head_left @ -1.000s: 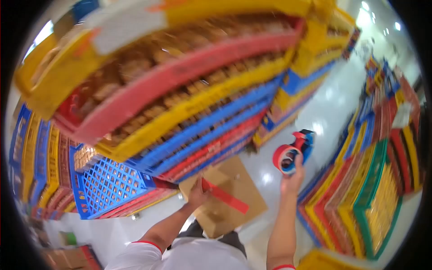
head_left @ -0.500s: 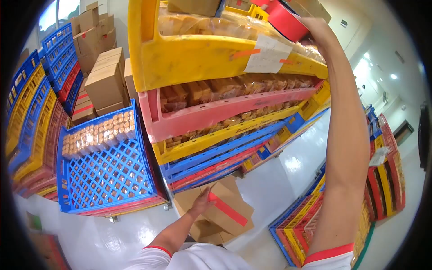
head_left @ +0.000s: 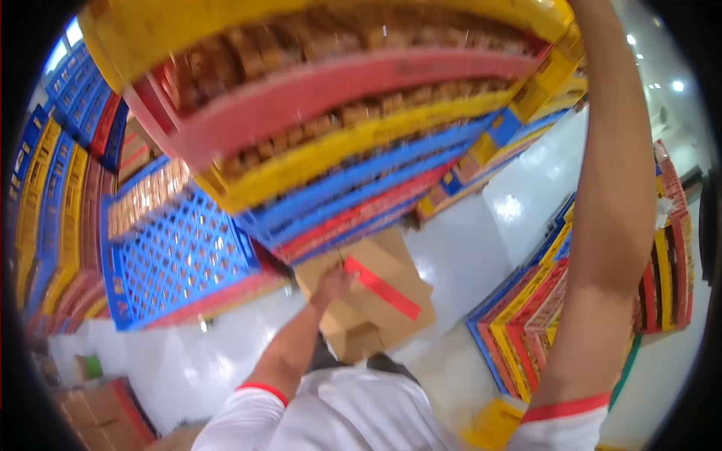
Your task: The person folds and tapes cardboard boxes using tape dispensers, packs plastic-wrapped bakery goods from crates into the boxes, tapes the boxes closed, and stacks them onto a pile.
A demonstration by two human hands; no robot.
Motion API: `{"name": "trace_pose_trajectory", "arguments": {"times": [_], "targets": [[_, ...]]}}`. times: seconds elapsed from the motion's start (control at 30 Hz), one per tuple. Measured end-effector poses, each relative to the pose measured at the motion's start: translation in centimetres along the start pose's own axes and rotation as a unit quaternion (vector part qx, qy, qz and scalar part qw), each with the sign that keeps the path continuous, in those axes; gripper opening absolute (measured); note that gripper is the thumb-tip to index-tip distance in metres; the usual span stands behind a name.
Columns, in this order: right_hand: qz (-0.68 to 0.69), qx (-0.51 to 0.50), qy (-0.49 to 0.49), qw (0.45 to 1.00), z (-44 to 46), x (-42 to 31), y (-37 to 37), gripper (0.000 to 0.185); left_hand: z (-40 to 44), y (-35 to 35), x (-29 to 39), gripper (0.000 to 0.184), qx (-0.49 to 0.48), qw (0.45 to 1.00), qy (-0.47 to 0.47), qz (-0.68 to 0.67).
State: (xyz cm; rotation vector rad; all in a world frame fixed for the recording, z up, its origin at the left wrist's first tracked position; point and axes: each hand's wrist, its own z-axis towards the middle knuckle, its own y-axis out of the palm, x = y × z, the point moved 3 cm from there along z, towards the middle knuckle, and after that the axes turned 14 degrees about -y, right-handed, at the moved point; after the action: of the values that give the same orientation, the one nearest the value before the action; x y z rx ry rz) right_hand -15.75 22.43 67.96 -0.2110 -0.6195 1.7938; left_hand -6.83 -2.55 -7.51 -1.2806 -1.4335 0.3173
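My left hand [head_left: 336,281] is closed at the near left part of a brown cardboard box [head_left: 391,259], in front of my waist. A strip of red tape [head_left: 382,288] runs across the box's folded flaps, starting beside my fingers. Motion blurs those fingers a little. My right arm [head_left: 613,188] reaches up along the right side, and its hand lies beyond the top of the view. The roll of red tape is out of sight too.
A tall stack of yellow, pink, blue and red crates [head_left: 353,98] with packed bread-like goods stands right ahead. Left of it is a low blue crate [head_left: 180,252] of packs. More crates [head_left: 519,323] stand at right, and a carton [head_left: 101,413] lies at lower left.
The view has tipped downward, so the crates appear higher. My right hand, which held a roll of red tape at the top crate, has left the view. My left hand stays at the box.
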Motion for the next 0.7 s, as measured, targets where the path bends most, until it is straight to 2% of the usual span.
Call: {"name": "trace_pose_trajectory", "arguments": {"times": [0.03, 0.07, 0.13, 0.17, 0.2, 0.23, 0.27, 0.3, 0.37, 0.47, 0.53, 0.57, 0.63, 0.67, 0.7], "targets": [[0.011, 0.036, -0.021, 0.999, -4.8, -0.5, -1.6, 0.037, 0.2, 0.7, -0.6, 0.067, -0.009, 1.000, 0.018, 0.017], [0.020, 0.071, -0.043, 0.996, -9.7, -1.0, -3.3, 0.038, 1.2, 2.0, -1.0, 0.064, -0.059, 0.982, 0.010, 0.179], [0.111, 0.090, 0.124, 0.982, -23.9, -4.0, -4.3, 0.040, -1.3, -2.6, 2.2, 0.064, -0.077, 0.988, -0.112, 0.077], [0.176, 0.156, 0.108, 0.966, -31.2, -6.5, -2.4, 0.045, -1.5, -4.0, 2.8, 0.065, -0.070, 0.983, -0.167, 0.028], [0.121, 0.041, 0.218, 0.968, -38.9, -7.0, -1.1, 0.051, -1.9, -3.0, 3.0, 0.065, -0.062, 0.980, -0.187, 0.027], [0.168, 0.025, 0.389, 0.905, -48.0, -7.4, 1.8, 0.055, -2.2, -2.5, 3.4, 0.066, 0.026, 0.983, -0.173, -0.054], [0.266, 0.054, 0.654, 0.706, -63.0, -7.4, 4.8, 0.060, -3.4, -2.0, 3.9, 0.067, 0.109, 0.973, -0.155, -0.131], [0.294, 0.107, 0.780, 0.541, -75.7, -11.3, 6.9, 0.064, -3.9, -2.4, 4.4, 0.067, 0.115, 0.971, -0.166, -0.131], [0.324, 0.079, 0.848, 0.411, -82.8, -17.4, 8.7, 0.065, -4.3, -3.9, 5.8, 0.068, 0.041, 0.972, -0.189, -0.137], [0.474, 0.014, 0.802, 0.364, -75.7, -23.4, 9.5, 0.062, -5.8, -2.6, 5.9, 0.067, 0.044, 0.951, -0.255, -0.166], [0.532, 0.016, 0.765, 0.362, -77.2, -21.0, 11.2, 0.056, -9.1, -1.1, 5.9, 0.064, 0.161, 0.934, -0.245, -0.205], [0.543, -0.012, 0.759, 0.359, -76.0, -20.1, 11.9, 0.052, -10.4, -0.3, 5.3, 0.062, 0.137, 0.921, -0.287, -0.224], [0.594, -0.092, 0.721, 0.344, -75.4, -18.6, 12.0, 0.049, -12.9, 0.1, 5.2, 0.055, 0.111, 0.903, -0.283, -0.303], [0.528, -0.159, 0.746, 0.374, -74.5, -18.6, 11.4, 0.050, -13.1, 1.5, 4.8, 0.055, 0.098, 0.881, -0.346, -0.307], [0.517, -0.199, 0.729, 0.403, -73.8, -19.1, 11.0, 0.056, -12.3, 2.6, 3.9, 0.058, 0.061, 0.875, -0.368, -0.310]]}}
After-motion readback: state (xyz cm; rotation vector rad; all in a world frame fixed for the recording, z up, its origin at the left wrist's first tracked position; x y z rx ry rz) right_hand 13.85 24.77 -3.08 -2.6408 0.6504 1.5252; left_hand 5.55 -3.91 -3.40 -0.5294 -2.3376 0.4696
